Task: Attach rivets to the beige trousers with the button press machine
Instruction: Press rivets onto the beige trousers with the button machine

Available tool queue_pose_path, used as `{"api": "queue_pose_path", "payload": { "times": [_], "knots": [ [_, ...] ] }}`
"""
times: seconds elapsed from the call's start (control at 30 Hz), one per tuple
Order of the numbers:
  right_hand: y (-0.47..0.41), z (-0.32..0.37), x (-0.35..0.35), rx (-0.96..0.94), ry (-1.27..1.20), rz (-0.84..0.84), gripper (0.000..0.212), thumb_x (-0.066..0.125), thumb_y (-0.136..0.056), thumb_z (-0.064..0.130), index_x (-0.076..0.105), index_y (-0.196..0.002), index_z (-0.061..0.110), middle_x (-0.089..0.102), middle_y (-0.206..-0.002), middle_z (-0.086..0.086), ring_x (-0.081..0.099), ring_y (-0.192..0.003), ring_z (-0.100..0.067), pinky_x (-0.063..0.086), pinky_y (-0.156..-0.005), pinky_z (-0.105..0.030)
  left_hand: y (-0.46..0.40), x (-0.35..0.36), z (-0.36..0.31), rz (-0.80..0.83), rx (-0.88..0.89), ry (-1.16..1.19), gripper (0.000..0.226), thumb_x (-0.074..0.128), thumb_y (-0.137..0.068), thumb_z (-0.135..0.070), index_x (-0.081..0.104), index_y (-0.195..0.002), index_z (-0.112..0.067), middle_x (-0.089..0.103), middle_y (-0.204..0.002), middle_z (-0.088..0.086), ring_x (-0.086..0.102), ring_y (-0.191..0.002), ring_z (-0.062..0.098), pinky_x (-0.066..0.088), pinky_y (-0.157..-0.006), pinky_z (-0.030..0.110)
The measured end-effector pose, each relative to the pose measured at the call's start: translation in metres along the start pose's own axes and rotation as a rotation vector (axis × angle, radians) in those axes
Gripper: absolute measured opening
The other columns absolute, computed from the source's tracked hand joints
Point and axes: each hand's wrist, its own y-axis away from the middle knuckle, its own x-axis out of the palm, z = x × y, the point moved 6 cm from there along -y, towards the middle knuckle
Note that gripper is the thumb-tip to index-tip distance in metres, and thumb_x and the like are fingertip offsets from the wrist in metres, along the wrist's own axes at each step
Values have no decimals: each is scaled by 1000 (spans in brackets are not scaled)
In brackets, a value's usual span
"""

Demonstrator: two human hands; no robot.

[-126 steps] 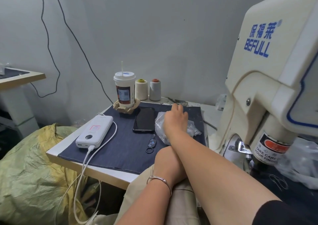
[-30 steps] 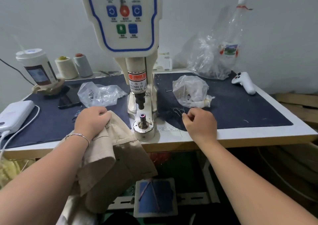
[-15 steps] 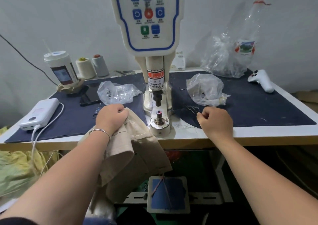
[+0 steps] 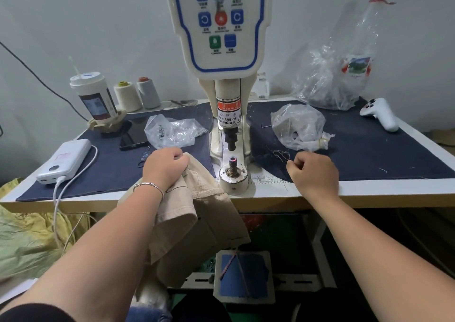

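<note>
The button press machine (image 4: 219, 51) stands at the middle of the table, and its lower die post (image 4: 232, 166) is bare, with a red light spot on top. My left hand (image 4: 165, 166) grips a bunched edge of the beige trousers (image 4: 197, 213) just left of the die; the rest of the cloth hangs over the table's front edge. My right hand (image 4: 314, 171) rests as a fist on the table right of the die, thumb against forefinger. Anything inside it is hidden. A clear bag of small metal parts (image 4: 172, 129) lies behind my left hand.
A second clear bag (image 4: 298, 127) lies right of the press, with a larger one (image 4: 330, 80) and a white controller (image 4: 380, 113) behind. On the left are a power bank (image 4: 65, 160), phone (image 4: 134, 134), cup (image 4: 94, 97) and thread spools (image 4: 128, 95). A blue foot pedal (image 4: 243, 276) sits below.
My view turned from the left side of the table to face the press. My right hand left the clear bag and now rests as a fist right of the die. My left hand keeps the trousers.
</note>
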Motion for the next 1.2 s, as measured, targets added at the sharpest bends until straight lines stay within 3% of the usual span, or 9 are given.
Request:
{"api": "queue_pose_path", "payload": {
  "times": [0.23,0.53,0.8,1.0,1.2],
  "knots": [
    [0,1,0,-8,-2,6,35,59,-85,22,49,-54,13,47,-50,0,49,-55,-25,39,-52,-30,0,-1,0,4,-8,3,33,35,-67,-37,51,-64,-8,52,-63,6,47,-67,25,27,-51,30],
    [1,0,0,-16,3,-23,35,58,-85,21,47,-53,14,45,-49,1,46,-54,-22,29,-48,-24,1,0,0,5,-5,24,27,36,-66,-35,48,-60,-11,49,-59,4,44,-63,23,28,-51,30],
    [0,0,0,-22,7,-37,34,59,-85,20,49,-53,11,46,-49,-2,46,-52,-24,29,-47,-24,1,-1,0,4,-11,42,26,37,-65,-36,47,-59,-13,50,-60,2,45,-63,21,28,-51,29],
    [0,0,0,-27,10,-20,36,58,-85,20,45,-52,15,43,-48,2,45,-52,-21,26,-46,-23,-1,-1,2,-22,-8,41,36,37,-67,-36,53,-67,-4,55,-64,10,47,-65,24,32,-54,32],
    [0,1,-1,-27,4,-14,35,58,-85,20,46,-52,14,43,-48,2,44,-51,-20,27,-45,-22,-2,-1,2,-15,-4,34,32,38,-68,-35,53,-65,-7,56,-63,8,47,-64,23,32,-54,31]
  ]
}}
